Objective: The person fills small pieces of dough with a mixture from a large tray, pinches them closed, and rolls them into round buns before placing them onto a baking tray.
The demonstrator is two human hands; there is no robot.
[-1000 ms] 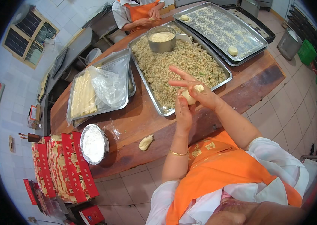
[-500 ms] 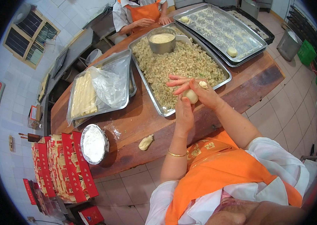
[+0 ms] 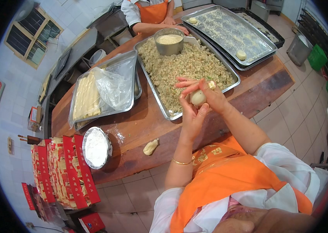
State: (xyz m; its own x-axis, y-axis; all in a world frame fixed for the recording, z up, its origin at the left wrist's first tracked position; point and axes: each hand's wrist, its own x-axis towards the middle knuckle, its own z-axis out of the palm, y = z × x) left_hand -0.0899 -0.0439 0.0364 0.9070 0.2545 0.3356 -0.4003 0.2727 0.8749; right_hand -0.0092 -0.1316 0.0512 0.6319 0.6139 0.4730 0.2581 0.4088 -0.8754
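Note:
A smooth pale dough ball [image 3: 198,98] sits between my two hands, above the near edge of the big filling tray. My left hand [image 3: 192,117] cups it from below and the left, its thumb pressed along the ball's lower right. From the right, my right hand [image 3: 215,99] closes round the ball, its outer fingers reaching over toward the left. A small scrap of dough [image 3: 211,85] sticks out at the top of my right hand. Beneath, a steel tray [image 3: 159,101] holds crumbly filling. One loose dough piece [image 3: 150,147] lies on the wooden table [image 3: 133,132].
A bowl of white flour [image 3: 95,148] stands front left, beside red packets [image 3: 61,171]. Behind it, a tray [image 3: 127,106] carries dough strips under plastic. A metal tin [image 3: 169,46] rests in the filling. Far right, a crumb-dusted baking tray [image 3: 234,31] holds two dough balls. A co-worker [image 3: 150,15] stands opposite.
My left thumb has swung out to the right under the dough ball, which shows more of its surface. The co-worker's arm has reached across behind the metal tin.

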